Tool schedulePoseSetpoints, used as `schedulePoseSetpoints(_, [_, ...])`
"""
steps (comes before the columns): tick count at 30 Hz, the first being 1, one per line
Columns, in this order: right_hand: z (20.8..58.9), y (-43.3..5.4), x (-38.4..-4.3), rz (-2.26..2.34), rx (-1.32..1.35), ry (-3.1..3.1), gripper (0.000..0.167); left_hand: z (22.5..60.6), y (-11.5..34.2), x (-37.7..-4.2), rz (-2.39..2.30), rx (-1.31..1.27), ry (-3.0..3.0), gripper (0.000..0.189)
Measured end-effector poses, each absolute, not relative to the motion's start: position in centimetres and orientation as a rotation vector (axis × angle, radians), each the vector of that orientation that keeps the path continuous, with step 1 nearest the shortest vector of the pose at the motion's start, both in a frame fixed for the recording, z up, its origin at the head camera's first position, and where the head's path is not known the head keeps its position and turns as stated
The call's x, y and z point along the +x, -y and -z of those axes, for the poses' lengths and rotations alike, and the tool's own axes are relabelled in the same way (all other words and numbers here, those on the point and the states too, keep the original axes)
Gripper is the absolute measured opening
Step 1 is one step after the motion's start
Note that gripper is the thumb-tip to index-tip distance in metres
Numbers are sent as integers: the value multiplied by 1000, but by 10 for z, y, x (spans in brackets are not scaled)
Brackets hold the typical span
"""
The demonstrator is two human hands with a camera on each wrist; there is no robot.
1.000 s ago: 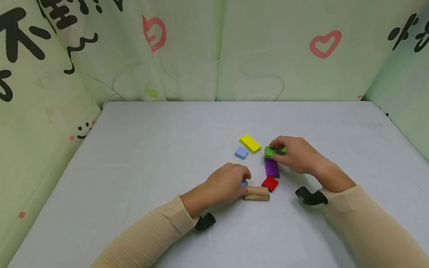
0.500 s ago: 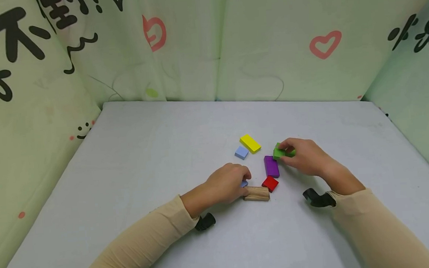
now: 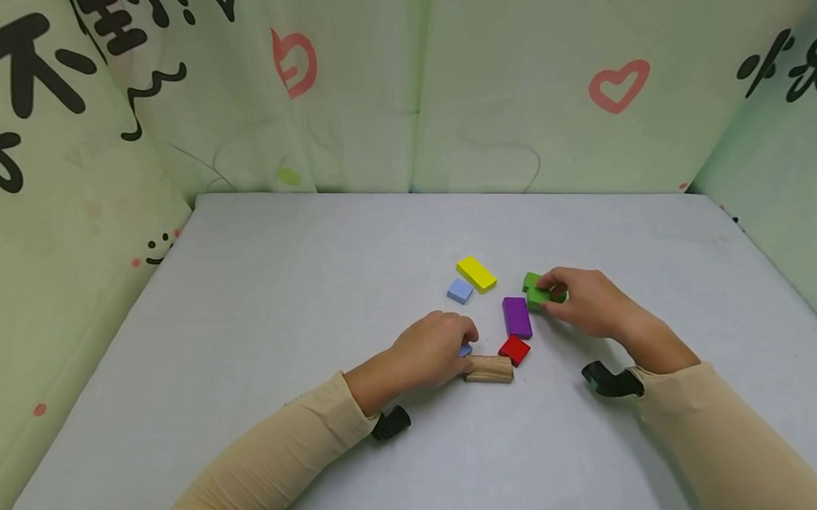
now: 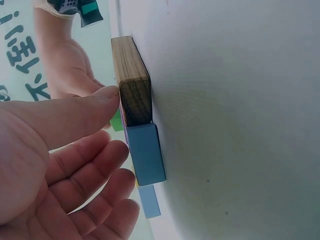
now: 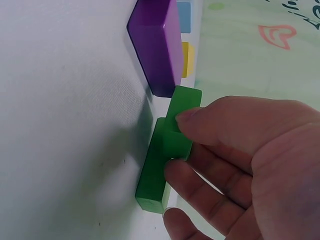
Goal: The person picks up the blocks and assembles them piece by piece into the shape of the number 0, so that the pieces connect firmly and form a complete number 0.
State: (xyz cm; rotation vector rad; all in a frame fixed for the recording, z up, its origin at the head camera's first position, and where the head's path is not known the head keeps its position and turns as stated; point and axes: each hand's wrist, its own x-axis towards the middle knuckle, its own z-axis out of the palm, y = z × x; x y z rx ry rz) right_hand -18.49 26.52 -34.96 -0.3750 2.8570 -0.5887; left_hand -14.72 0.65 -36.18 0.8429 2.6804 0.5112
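Observation:
My right hand (image 3: 587, 302) pinches a green block (image 5: 185, 102) of stepped outline between thumb and fingers, low over the table. Whether the green is one piece or two blocks side by side I cannot tell. Just left of it lies a purple block (image 3: 517, 318), with a red block (image 3: 515, 350) at its near end. My left hand (image 3: 431, 349) rests at the lower blocks: its thumb touches a bare wooden block (image 4: 132, 82), and its loosely bent fingers lie beside a light blue block (image 4: 146, 154). In the head view that blue block is mostly hidden by the hand.
A yellow block (image 3: 477, 273) and a second light blue block (image 3: 460, 290) lie close together farther back. All sit on a white table (image 3: 312, 292). A pale green printed curtain (image 3: 510, 85) rises behind the table and at both sides.
My right hand has moved right and slightly nearer with the green block, off the far end of the purple block. The left hand and the other blocks stay where they were.

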Motion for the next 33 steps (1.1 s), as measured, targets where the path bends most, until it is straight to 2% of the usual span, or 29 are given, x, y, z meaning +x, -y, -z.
schedulePoseSetpoints(33, [350, -258, -205, 571, -334, -2858, 37, 362, -6, -147, -510, 857, -2687, 34])
